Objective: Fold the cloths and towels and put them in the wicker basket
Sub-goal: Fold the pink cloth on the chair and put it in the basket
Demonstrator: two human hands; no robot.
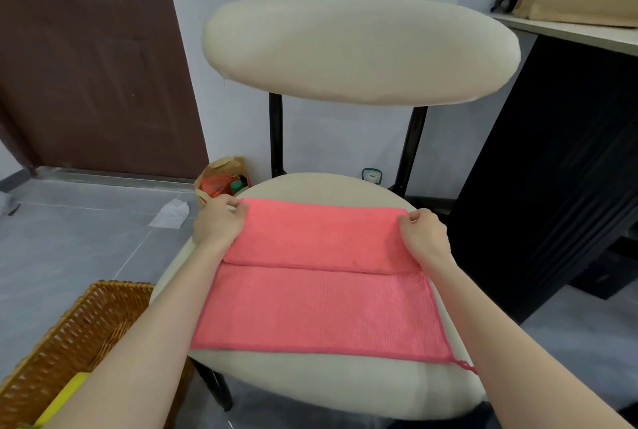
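Observation:
A pink cloth lies spread on the cream seat of a chair. Its far part is doubled over toward me, making a folded band across the top. My left hand pinches the far left corner of that fold. My right hand pinches the far right corner. A loose pink thread hangs off the near right corner. The wicker basket stands on the floor at the lower left, with something yellow inside it, partly hidden by my left forearm.
The chair's oval cream backrest rises behind the seat. A paper bag with items stands on the grey floor left of the chair, and a white wrapper lies nearby. A black cabinet with a white top stands on the right.

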